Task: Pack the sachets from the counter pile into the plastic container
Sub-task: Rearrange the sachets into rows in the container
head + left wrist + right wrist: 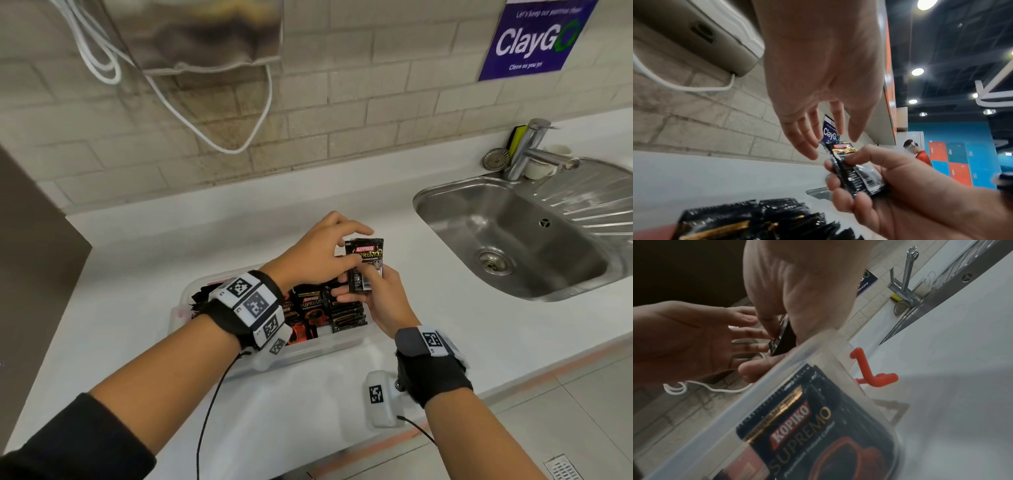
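Just above the clear plastic container (pixel 329 346) of Kopiko sachets (pixel 310 305), the right hand (pixel 380 301) grips one upright sachet (pixel 363 265) while the left hand (pixel 318 253), fingers loosely extended, touches it.

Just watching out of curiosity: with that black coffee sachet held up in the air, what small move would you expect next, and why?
Probably lowering it into the plastic container. The right hand pinches the sachet upright just above the container's right end, where other sachets already lie, and the left hand hovers at its top edge with fingers open, seemingly ready to steady it.
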`<state>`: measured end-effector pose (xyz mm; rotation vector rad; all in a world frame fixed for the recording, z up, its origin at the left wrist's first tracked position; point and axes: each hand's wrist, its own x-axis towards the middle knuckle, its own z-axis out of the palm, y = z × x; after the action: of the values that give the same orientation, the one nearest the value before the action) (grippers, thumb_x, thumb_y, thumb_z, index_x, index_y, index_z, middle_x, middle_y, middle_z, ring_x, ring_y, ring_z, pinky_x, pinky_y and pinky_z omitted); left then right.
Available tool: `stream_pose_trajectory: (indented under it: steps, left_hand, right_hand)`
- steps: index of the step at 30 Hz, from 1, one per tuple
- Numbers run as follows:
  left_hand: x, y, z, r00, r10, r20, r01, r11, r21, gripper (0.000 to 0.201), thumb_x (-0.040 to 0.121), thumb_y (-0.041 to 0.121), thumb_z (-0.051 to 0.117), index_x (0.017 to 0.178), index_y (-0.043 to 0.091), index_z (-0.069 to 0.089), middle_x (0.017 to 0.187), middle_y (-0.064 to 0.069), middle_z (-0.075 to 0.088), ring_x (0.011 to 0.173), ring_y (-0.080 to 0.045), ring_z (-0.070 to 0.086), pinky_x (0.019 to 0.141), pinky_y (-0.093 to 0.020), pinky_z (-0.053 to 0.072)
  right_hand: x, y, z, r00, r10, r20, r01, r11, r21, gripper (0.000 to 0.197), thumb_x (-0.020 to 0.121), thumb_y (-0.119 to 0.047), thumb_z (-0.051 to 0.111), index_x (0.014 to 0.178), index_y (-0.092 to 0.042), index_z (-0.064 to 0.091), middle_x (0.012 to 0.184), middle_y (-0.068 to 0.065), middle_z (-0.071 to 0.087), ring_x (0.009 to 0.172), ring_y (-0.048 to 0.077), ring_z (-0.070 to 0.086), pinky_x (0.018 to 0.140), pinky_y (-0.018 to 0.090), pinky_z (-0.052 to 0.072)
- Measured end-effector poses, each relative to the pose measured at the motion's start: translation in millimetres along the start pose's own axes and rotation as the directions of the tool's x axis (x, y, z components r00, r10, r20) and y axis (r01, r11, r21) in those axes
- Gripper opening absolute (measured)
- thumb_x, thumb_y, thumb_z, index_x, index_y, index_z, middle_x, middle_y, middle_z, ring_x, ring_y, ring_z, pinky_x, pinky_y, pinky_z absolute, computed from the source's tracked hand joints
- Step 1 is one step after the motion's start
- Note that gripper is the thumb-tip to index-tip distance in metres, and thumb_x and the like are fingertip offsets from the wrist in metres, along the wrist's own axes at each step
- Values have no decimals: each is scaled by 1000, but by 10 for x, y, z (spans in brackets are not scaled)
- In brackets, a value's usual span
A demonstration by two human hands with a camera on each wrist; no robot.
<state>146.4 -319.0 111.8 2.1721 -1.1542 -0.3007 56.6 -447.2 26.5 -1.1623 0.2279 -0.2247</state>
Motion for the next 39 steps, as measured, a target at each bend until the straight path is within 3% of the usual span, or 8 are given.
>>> stream_pose_trajectory:
  steps: [9, 15, 18, 23, 27, 33, 36, 39]
  left_hand:
    - [36, 9, 67, 991, -90, -104, 87, 996, -27, 31, 90, 10, 70, 112, 31, 66, 106, 3, 48, 84, -14, 61, 70, -4, 43]
    - [-20, -44, -37, 996, -85, -36, 81, 993, -87, 43, 91, 1, 63, 107, 40, 64, 104, 9, 65, 85, -1, 57, 72, -21, 45]
    - [-65, -88, -115, 993, -115, -24, 111, 985, -132, 33, 90, -1, 64, 100, 30, 73, 109, 13, 70, 97, -6, 61, 80, -23, 47]
    - [-188, -86, -292, 976, -217, -17, 198, 917, -347, 21, 92, -1, 64, 105, 11, 76, 106, -16, 72, 86, -28, 72, 80, -36, 61]
    - [-316, -151, -480, 975, -198, 102, 223, 865, -449, 34, 89, -13, 55, 112, 4, 73, 100, -10, 75, 85, -15, 74, 75, -20, 57]
    - [-401, -354, -577, 955, -237, 177, 269, 944, -192, 25, 91, -3, 64, 105, 13, 77, 85, -15, 74, 73, -21, 73, 72, -28, 60]
    - [-405, -445, -493, 961, -237, 143, 229, 971, 76, 5, 88, 20, 77, 91, 23, 79, 69, -3, 65, 62, -12, 56, 63, -27, 46]
    - [-376, -465, -365, 967, -226, 115, 190, 945, 266, 11, 86, 32, 79, 90, 22, 75, 81, 5, 54, 74, -10, 51, 66, -27, 38]
  right_hand:
    - [-19, -7, -3, 999, -48, 9, 48, 999, -20, 18, 101, -10, 56, 118, -6, 61, 93, 21, 70, 73, 41, 72, 60, 36, 60]
    - [-14, -6, 16, 997, -70, -8, 70, 997, -22, 29, 99, -23, 60, 121, -4, 60, 100, 19, 73, 74, 42, 72, 60, 37, 61]
    - [-5, -5, 14, 998, -52, -22, 52, 999, 0, 37, 103, -33, 51, 118, -1, 61, 98, 22, 73, 73, 41, 72, 60, 38, 62]
    - [2, 6, 11, 998, -39, -50, 40, 999, 31, 40, 105, -37, 44, 110, -2, 62, 90, 21, 74, 64, 33, 72, 56, 35, 61]
    - [24, 26, 1, 996, -40, -77, 44, 997, 58, 37, 105, -33, 43, 110, -1, 61, 86, 26, 66, 60, 32, 70, 53, 36, 60]
    - [38, 44, -11, 995, -42, -89, 46, 998, 50, 40, 105, -34, 43, 114, 2, 59, 78, 16, 67, 61, 34, 70, 54, 38, 60]
    - [32, 40, -7, 995, -37, -89, 42, 998, 53, 40, 106, -34, 43, 113, 2, 59, 77, 15, 67, 59, 33, 70, 52, 36, 59]
    - [24, 37, -1, 995, -45, -93, 51, 997, 58, 39, 106, -33, 43, 112, 2, 60, 77, 16, 66, 58, 32, 69, 51, 36, 58]
